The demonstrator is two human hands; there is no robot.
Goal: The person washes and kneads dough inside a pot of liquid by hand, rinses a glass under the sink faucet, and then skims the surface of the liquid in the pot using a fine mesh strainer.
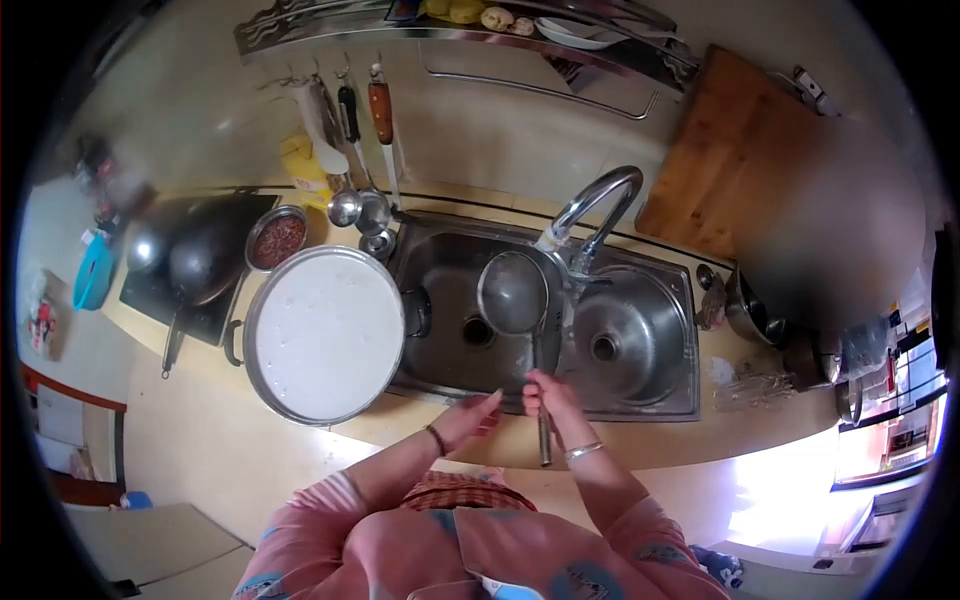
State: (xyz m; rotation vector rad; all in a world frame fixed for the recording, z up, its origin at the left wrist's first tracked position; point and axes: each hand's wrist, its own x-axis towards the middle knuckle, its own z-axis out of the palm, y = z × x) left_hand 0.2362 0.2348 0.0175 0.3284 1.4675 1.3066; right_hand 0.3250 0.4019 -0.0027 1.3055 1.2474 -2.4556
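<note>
My right hand (553, 397) is wrapped round the handle of a long-handled strainer (513, 293). The strainer's round head is over the sink, just in front of the faucet (600, 205). Whether the head is fine mesh or solid metal is hard to make out. Beside it, my left hand (470, 420) hovers near the sink's front edge with the thumb stretched out and nothing visible in it. To the left of the steel double-basin sink (430, 365) stands a large two-handled pot (325, 335) full of white liquid with a few bubbles.
A bowl of reddish beans or grains (278, 242) sits behind the pot. A dark wok (203, 262) rests on the stove at left. Ladles (372, 210) hang from wall hooks. A wooden cutting board (705, 160) leans at back right, with glasses (755, 390) on the right counter.
</note>
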